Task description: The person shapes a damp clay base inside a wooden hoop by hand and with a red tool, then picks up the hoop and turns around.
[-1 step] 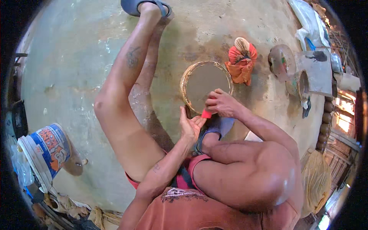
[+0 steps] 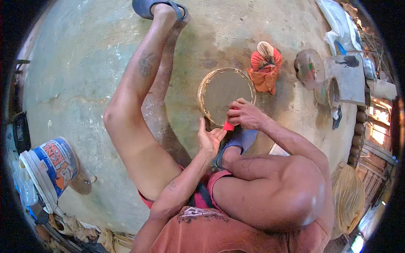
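A round, shallow vessel (image 2: 228,90) with a grey-brown inside and a pale, smeared rim stands on the floor in front of me. My right hand (image 2: 244,114) is at its near right edge, fingers closed on a small flat red piece (image 2: 228,126) whose kind I cannot make out. The red piece is by the near rim. My left hand (image 2: 209,138) lies palm up by the near left side of the vessel, fingers stretched toward the red piece and thumb raised near the wall. Whether the left fingertips touch the red piece is unclear.
Beside the vessel's far right side sits a bundled orange-red cloth (image 2: 265,69). Farther right are a round clay-coloured piece (image 2: 309,67), a ring-shaped piece (image 2: 328,93) and a grey board (image 2: 348,80). A white-and-blue bucket (image 2: 50,166) stands at the left. My sandalled feet flank the work area.
My right hand and the red piece have shifted very slightly to the right along the near rim. My left hand and the vessel look almost the same.
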Action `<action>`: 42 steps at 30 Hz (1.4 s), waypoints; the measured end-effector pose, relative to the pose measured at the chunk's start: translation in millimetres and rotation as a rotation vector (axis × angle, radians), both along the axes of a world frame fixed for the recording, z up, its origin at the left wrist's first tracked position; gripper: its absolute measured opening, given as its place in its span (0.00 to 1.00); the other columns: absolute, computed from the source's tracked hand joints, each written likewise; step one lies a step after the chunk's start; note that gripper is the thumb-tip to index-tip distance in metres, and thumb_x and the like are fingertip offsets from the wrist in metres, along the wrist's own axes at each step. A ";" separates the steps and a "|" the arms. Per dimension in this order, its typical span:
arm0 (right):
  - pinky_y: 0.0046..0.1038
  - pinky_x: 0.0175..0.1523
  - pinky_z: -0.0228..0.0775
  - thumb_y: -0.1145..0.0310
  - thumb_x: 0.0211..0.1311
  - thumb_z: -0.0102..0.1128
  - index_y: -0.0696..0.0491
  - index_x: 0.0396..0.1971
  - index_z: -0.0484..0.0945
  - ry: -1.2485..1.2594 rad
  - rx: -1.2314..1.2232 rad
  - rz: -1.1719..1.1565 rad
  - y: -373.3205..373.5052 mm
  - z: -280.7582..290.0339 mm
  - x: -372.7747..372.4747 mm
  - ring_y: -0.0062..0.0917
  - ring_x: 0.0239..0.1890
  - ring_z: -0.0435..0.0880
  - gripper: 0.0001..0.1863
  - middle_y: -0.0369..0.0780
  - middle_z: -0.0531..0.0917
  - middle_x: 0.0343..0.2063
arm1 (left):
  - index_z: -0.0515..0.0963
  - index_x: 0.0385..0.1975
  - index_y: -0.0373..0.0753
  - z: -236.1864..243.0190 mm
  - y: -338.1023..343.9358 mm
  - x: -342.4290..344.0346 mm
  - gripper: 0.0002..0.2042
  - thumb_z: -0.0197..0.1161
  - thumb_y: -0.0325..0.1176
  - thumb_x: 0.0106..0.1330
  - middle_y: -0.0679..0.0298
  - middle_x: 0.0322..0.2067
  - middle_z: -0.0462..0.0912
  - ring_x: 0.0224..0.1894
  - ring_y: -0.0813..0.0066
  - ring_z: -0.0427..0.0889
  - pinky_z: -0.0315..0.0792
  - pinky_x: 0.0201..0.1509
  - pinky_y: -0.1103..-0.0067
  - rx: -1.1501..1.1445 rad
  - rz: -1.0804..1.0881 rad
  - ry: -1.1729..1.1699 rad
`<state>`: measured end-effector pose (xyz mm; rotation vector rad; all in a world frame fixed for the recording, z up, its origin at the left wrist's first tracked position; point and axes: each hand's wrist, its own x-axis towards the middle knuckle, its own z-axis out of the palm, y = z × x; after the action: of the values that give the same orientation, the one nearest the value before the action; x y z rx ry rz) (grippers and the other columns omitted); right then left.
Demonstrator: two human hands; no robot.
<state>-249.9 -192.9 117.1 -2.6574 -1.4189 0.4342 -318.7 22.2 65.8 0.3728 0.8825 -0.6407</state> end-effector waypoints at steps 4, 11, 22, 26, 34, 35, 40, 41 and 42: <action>0.36 0.61 0.68 0.62 0.47 0.66 0.40 0.37 0.86 -0.082 0.079 -0.043 -28.1 -3.4 9.9 0.28 0.52 0.77 0.13 0.29 0.81 0.41 | 0.29 0.79 0.69 -3.9 0.7 5.1 0.44 0.57 0.53 0.75 0.37 0.62 0.69 0.51 0.50 0.83 0.82 0.57 0.60 0.047 -0.159 -0.067; 0.37 0.54 0.76 0.71 0.52 0.65 0.46 0.42 0.86 -0.256 0.143 -0.736 -68.9 -13.0 65.4 0.34 0.48 0.81 0.15 0.34 0.83 0.43 | 0.26 0.79 0.69 4.0 -10.4 3.9 0.53 0.61 0.21 0.71 0.49 0.62 0.73 0.50 0.58 0.84 0.82 0.58 0.63 0.244 -0.369 -0.159; 0.42 0.47 0.78 0.76 0.44 0.64 0.52 0.40 0.81 -0.287 0.226 -0.827 -62.0 -32.7 -16.2 0.40 0.43 0.82 0.18 0.40 0.81 0.37 | 0.26 0.79 0.67 5.4 -13.7 6.2 0.55 0.61 0.17 0.69 0.56 0.60 0.75 0.45 0.68 0.84 0.84 0.50 0.70 0.242 -0.346 -0.216; 0.43 0.45 0.77 0.74 0.48 0.61 0.54 0.37 0.82 -0.232 0.222 -1.065 -15.6 -33.7 -53.2 0.42 0.41 0.82 0.13 0.43 0.81 0.34 | 0.26 0.79 0.67 -5.2 -7.3 2.9 0.54 0.61 0.18 0.69 0.57 0.59 0.76 0.45 0.68 0.84 0.85 0.49 0.70 0.237 -0.283 -0.255; 0.46 0.40 0.76 0.74 0.51 0.59 0.57 0.30 0.83 -0.226 0.357 -1.420 78.1 -27.8 -85.0 0.45 0.34 0.82 0.07 0.47 0.78 0.28 | 0.29 0.80 0.66 -8.5 -11.1 5.9 0.45 0.58 0.33 0.78 0.63 0.40 0.78 0.30 0.75 0.79 0.85 0.42 0.67 0.217 -0.321 -0.200; 0.45 0.39 0.76 0.74 0.50 0.60 0.57 0.30 0.83 -0.182 0.297 -1.457 80.6 -28.9 -85.6 0.45 0.33 0.82 0.07 0.47 0.78 0.28 | 0.29 0.80 0.66 -6.6 -13.0 6.1 0.45 0.58 0.33 0.78 0.63 0.40 0.78 0.30 0.75 0.79 0.85 0.42 0.67 0.212 -0.329 -0.213; 0.44 0.38 0.76 0.74 0.50 0.63 0.57 0.30 0.85 -0.129 0.237 -1.365 104.2 -22.7 -79.9 0.47 0.31 0.82 0.07 0.47 0.79 0.28 | 0.26 0.79 0.63 -10.6 -3.2 12.4 0.44 0.56 0.40 0.80 0.59 0.51 0.76 0.42 0.71 0.79 0.81 0.49 0.69 0.378 -0.535 -0.290; 0.44 0.38 0.76 0.73 0.51 0.63 0.57 0.30 0.85 -0.126 0.242 -1.348 108.5 -23.3 -77.6 0.47 0.32 0.82 0.07 0.47 0.80 0.28 | 0.28 0.80 0.63 -11.0 -5.4 8.9 0.42 0.55 0.42 0.80 0.58 0.55 0.76 0.46 0.70 0.81 0.80 0.51 0.69 0.423 -0.540 -0.341; 0.44 0.38 0.76 0.72 0.53 0.64 0.57 0.30 0.85 -0.108 0.349 -1.313 112.2 -28.2 -71.8 0.46 0.32 0.82 0.06 0.47 0.80 0.28 | 0.30 0.81 0.62 -11.3 -10.0 5.4 0.41 0.54 0.43 0.81 0.56 0.58 0.77 0.51 0.68 0.82 0.79 0.53 0.69 0.465 -0.544 -0.391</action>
<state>-321.7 -80.7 88.9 -2.6222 0.3882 -0.1025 -313.2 12.2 54.5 1.1439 0.5406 -0.8196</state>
